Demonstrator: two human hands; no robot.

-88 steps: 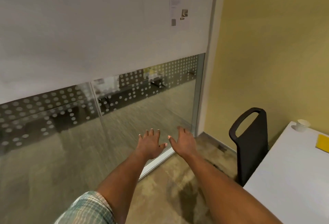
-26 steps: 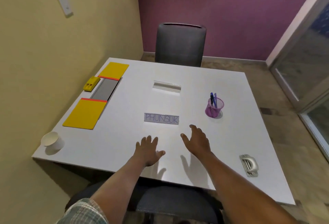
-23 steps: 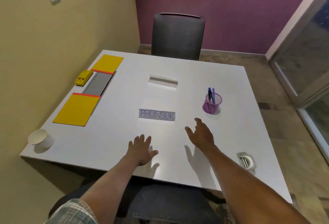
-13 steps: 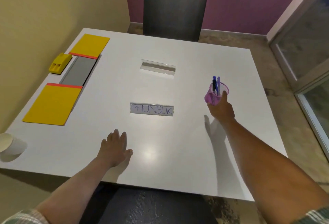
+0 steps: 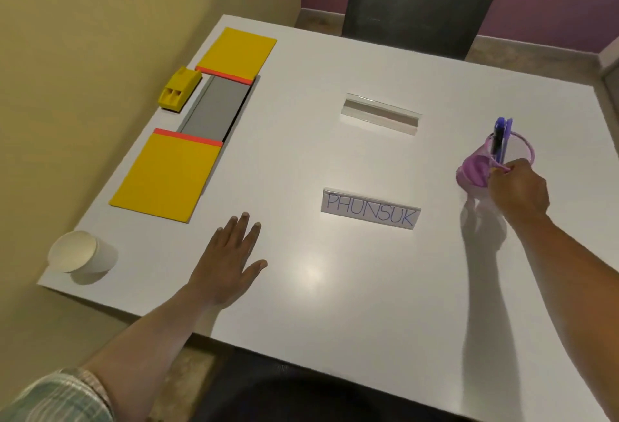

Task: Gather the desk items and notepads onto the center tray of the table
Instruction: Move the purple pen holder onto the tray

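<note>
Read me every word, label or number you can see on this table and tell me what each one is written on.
"PHUNSUK": handwritten in blue capitals on the white name card lying flat near the table's middle.
No other text is readable: the yellow notepads, the yellow stapler, the paper cup, the clear holder and the purple pen cup show no legible markings.

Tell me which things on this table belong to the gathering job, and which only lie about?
For the job: purple mesh pen cup, held by right hand; two yellow notepads; grey flat tray; yellow stapler.

Lying about: white paper cup; name card; clear holder.
</note>
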